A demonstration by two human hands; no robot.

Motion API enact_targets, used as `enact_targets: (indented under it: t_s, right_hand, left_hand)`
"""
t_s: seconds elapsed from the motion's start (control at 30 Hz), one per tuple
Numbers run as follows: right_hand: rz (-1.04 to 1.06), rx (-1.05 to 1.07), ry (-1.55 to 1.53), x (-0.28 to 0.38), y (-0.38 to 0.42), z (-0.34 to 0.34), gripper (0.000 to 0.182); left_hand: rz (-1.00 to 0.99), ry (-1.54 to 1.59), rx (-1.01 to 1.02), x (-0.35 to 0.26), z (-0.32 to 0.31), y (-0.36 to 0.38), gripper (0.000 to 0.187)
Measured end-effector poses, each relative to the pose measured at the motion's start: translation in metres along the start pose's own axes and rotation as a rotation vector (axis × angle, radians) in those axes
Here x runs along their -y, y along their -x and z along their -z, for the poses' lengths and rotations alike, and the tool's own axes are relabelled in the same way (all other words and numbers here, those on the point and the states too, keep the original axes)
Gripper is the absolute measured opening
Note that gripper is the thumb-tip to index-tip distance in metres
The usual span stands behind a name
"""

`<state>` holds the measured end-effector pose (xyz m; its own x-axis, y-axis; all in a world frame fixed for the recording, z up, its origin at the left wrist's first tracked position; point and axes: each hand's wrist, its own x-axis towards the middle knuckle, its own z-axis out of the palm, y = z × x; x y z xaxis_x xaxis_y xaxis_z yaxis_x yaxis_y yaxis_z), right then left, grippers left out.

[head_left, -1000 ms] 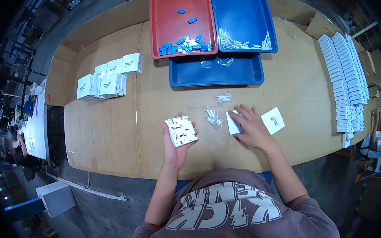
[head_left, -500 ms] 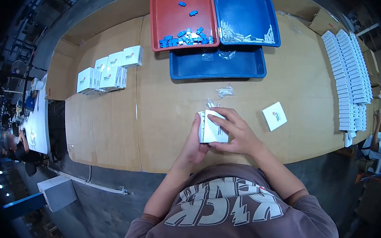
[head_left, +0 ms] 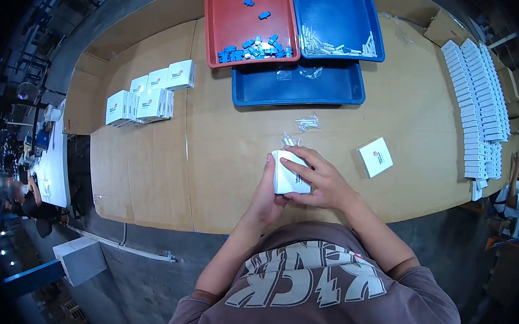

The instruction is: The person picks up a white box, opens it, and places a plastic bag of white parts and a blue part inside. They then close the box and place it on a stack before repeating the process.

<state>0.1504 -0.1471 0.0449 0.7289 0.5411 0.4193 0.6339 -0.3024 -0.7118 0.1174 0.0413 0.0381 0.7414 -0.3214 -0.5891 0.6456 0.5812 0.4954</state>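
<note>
A small white box [head_left: 288, 179] with printing on its top is held between both hands near the table's front edge. My left hand [head_left: 264, 193] wraps around its left side, thumb along the edge. Across the top and right side lie the fingers of my right hand [head_left: 326, 183], its thumb at the near edge. Just beyond the box is a small clear bag with white pieces [head_left: 289, 141]. A second clear bag of white pieces [head_left: 308, 123] lies a little farther off. To the right, another white box [head_left: 375, 157] rests flat on the cardboard.
A red tray [head_left: 251, 26] holds blue pieces; a blue tray [head_left: 339, 17] beside it holds white sticks. Another blue tray [head_left: 297, 92] stands nearer, with clear plastic inside. White boxes [head_left: 150, 103] are grouped at left, and tall stacks of them [head_left: 476, 111] stand at right.
The top part of the held box has slid left over its inner part, closing the gap that showed at the left side. Both hands stay around it.
</note>
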Motion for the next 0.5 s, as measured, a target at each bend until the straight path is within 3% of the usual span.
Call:
enact_targets:
  t_s: [0.1, 0.23, 0.33, 0.37, 0.47, 0.5]
  right_hand:
    - [-0.033, 0.03, -0.042, -0.006, 0.003, -0.003, 0.073]
    - [-0.137, 0.055, -0.043, -0.014, 0.0, -0.002, 0.079]
    - [-0.378, 0.169, -0.272, -0.012, -0.009, 0.011, 0.082]
    - [-0.362, 0.047, -0.357, -0.009, -0.014, 0.012, 0.067]
    - [-0.61, -0.106, -0.579, -0.027, -0.025, 0.007, 0.049]
    - [-0.562, -0.238, -0.369, -0.026, -0.033, -0.007, 0.03]
  left_hand:
    - [-0.072, -0.046, -0.052, 0.004, -0.001, -0.001, 0.063]
    - [-0.258, -0.221, -0.054, 0.017, 0.01, -0.011, 0.045]
    - [-0.346, -0.39, -0.05, 0.016, 0.01, -0.009, 0.034]
    - [-0.342, -0.376, -0.06, 0.014, 0.007, -0.005, 0.032]
    - [-0.385, -0.519, -0.029, 0.014, 0.002, 0.003, 0.029]
    - [-0.412, -0.598, -0.006, 0.014, 0.001, 0.005, 0.028]
